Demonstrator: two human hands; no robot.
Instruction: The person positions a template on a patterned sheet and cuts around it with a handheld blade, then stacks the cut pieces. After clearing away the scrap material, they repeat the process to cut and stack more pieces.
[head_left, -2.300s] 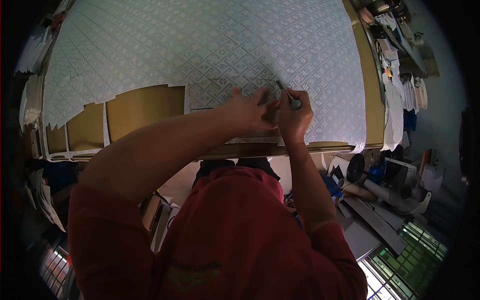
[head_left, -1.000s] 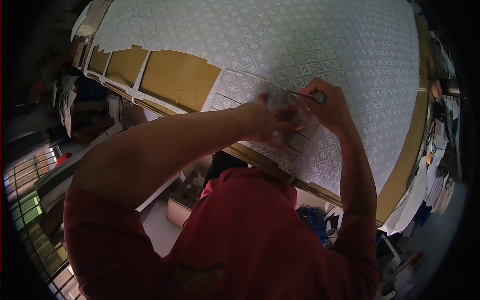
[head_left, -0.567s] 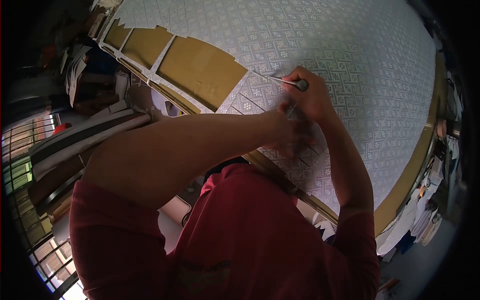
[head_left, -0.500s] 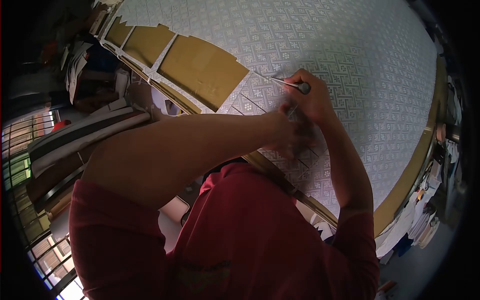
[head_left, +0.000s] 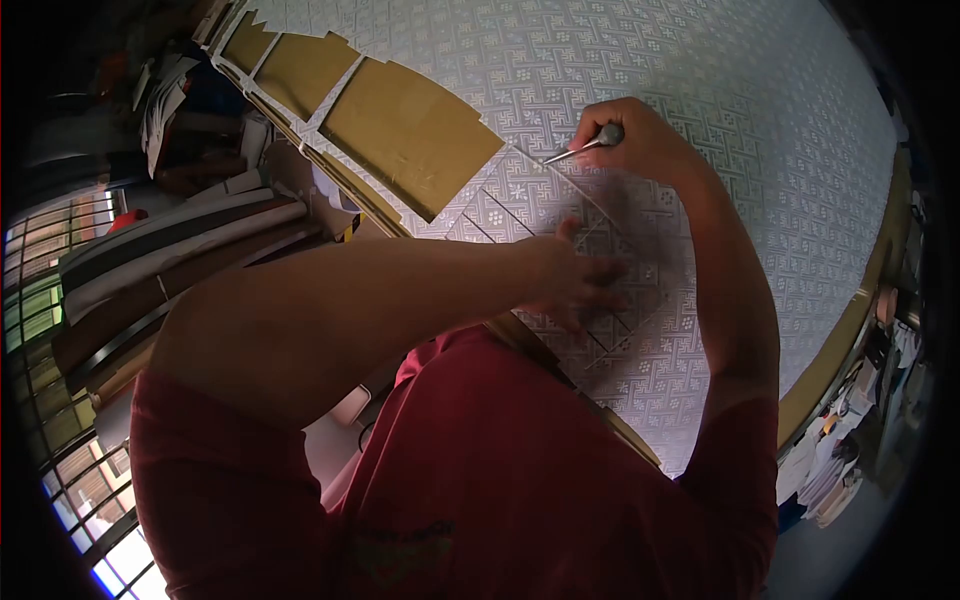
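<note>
A grey-white sheet (head_left: 560, 90) with a lattice and flower pattern covers the work surface. My right hand (head_left: 640, 140) is closed around a slim pointed metal tool (head_left: 585, 150) with a dark rounded end. Its tip meets the sheet at the upper end of a long straight line (head_left: 590, 200). Lower down, my left hand (head_left: 575, 280) lies over the sheet with fingers spread and holds nothing. Short dark lines (head_left: 505, 212) mark the sheet beside it. Brown board (head_left: 410, 130) shows at the upper left, where the sheet has stepped cut-outs.
Long rolls of material (head_left: 180, 240) lie off the table's left side, near a barred window (head_left: 60, 290). Stacked papers and cloth (head_left: 850, 430) sit beyond the brown right edge (head_left: 835, 350). My body is close against the near edge.
My right hand has moved up and slightly right with the tool, whose tip now points down-left. The left hand's fingers have spread. The view has shifted a little.
</note>
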